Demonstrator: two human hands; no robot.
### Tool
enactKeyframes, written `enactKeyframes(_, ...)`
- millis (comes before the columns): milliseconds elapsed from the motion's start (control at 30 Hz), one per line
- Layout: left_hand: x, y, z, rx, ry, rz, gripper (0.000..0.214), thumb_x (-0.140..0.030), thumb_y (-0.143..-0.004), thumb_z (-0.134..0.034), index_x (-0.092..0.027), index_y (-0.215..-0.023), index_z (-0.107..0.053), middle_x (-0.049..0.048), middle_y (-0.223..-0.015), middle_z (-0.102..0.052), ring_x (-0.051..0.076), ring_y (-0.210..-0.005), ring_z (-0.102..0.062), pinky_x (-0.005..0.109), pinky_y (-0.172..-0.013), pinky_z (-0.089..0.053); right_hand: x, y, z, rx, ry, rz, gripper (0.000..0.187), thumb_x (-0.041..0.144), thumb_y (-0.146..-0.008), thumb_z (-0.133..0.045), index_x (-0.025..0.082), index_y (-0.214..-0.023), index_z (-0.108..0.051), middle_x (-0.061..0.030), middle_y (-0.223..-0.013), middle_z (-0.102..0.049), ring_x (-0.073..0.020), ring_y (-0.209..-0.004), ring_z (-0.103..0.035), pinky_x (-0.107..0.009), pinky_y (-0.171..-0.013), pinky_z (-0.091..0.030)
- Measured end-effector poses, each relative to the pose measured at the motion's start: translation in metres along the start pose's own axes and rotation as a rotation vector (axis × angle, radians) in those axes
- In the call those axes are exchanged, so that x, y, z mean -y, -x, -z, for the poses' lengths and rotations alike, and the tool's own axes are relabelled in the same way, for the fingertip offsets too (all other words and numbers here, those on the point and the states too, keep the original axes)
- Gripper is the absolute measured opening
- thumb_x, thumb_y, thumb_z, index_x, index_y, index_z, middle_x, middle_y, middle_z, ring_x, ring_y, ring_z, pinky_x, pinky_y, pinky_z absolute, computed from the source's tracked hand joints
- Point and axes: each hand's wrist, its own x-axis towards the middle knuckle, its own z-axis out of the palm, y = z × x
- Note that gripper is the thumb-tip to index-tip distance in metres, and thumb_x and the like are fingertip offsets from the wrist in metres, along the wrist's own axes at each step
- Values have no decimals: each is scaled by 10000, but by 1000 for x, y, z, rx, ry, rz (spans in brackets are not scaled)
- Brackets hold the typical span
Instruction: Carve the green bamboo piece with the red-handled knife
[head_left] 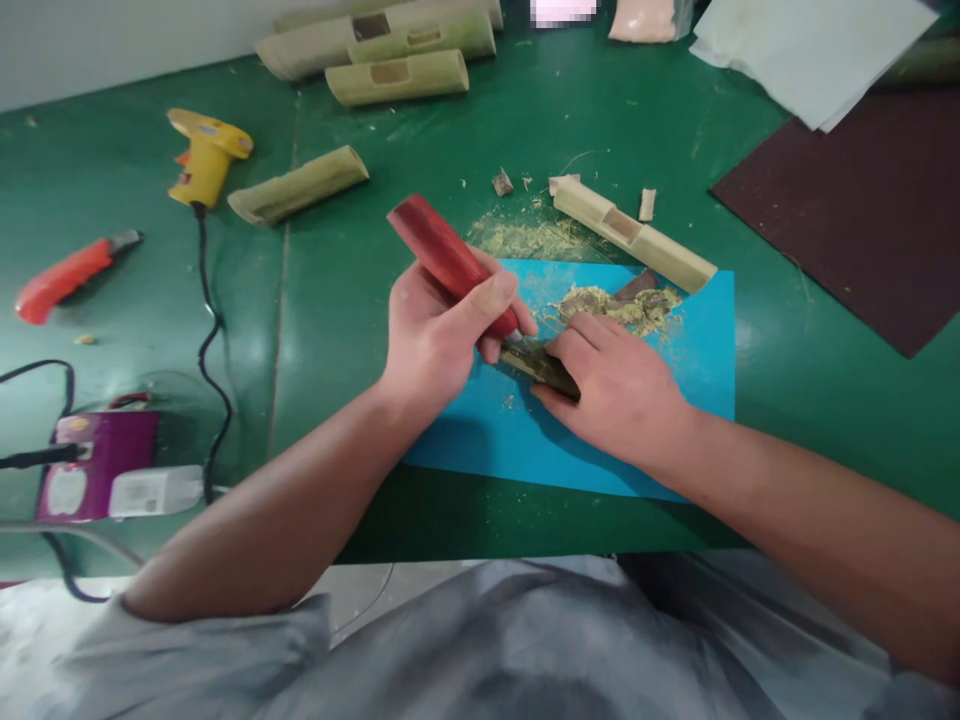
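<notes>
My left hand [439,325] is wrapped round the red handle of a carving knife [442,245]. Its short metal tip points down onto a dark greenish bamboo piece [551,368]. The far end of that piece is gripped by my right hand [615,375], whose fingers hide part of it. Both hands work above a blue sheet [465,445]. On the sheet, just beyond my right hand, lies a heap of shavings [592,300] with dark scraps in it. A pale bamboo piece with a cut opening [660,245] rests at the sheet's far edge.
A yellow hot glue gun [206,155], a red utility knife [67,278] and a purple power box [112,450] with cords lie at left. Several cut bamboo tubes [397,78] sit at the back. A dark brown sheet [862,210] and white paper [810,50] lie at right.
</notes>
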Motion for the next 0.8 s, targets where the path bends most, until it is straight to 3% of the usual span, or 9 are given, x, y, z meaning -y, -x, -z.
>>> enactKeyframes(233, 9, 0, 5, -95, 40, -27, 242, -441, -954, -701, -213, -913, -629, -30, -681, -735, 57, -390, -431, 278, -420, -349, 2, 0, 1, 0, 7, -34, 159, 304, -910, -680, 172, -998, -668, -124, -1067, -681, -303, -1022, -622, -451, -865, -504)
enactKeyframes(533, 5, 7, -2, -91, -3, -190, 209, -368, -985, -680, -181, -913, -618, -35, -704, -741, 36, -401, -452, 283, -432, -307, 1, 0, 2, 1, 34, -15, 170, 307, -911, -690, 155, -984, -670, -123, -1026, -681, -297, -994, -620, -429, -827, -495)
enactKeyframes(800, -4, 7, -7, -70, -57, -254, 217, -392, -944, -719, -193, -896, -646, -6, -682, -734, 52, -404, -458, 270, -407, -327, 2, 0, 1, 3, 25, -12, 147, 303, -915, -672, 171, -980, -661, -122, -1025, -681, -293, -976, -605, -430, -813, -487)
